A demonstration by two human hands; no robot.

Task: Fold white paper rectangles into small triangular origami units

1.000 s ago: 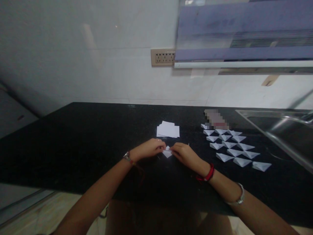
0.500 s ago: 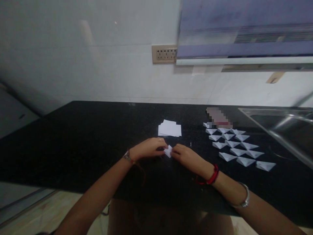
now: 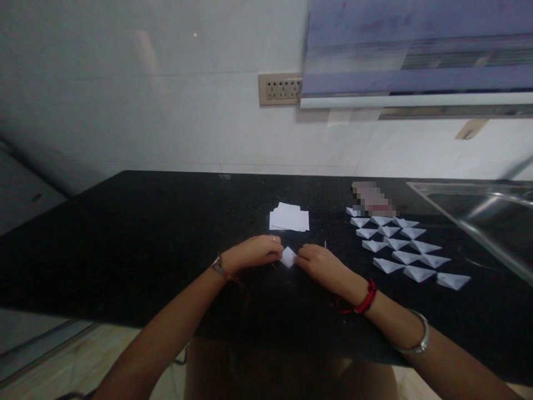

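Between my hands, low over the black countertop, is a small folded piece of white paper, diamond-shaped from here. My left hand pinches its left corner with fingers curled together. At the right corner, the closed fingers of my right hand grip the same paper. Just beyond it lies a loose stack of white paper sheets. To the right of my right hand, several folded white paper triangles rest in staggered rows.
A black countertop runs along a pale wall. A blurred-out flat pinkish object lies behind the paper triangles. At the right is a metal sink. A socket panel is on the wall, beside a purplish hanging panel.
My hands have drawn slightly apart, so more of the small folded paper shows between the fingertips. The stack and the rows of paper triangles lie as before.
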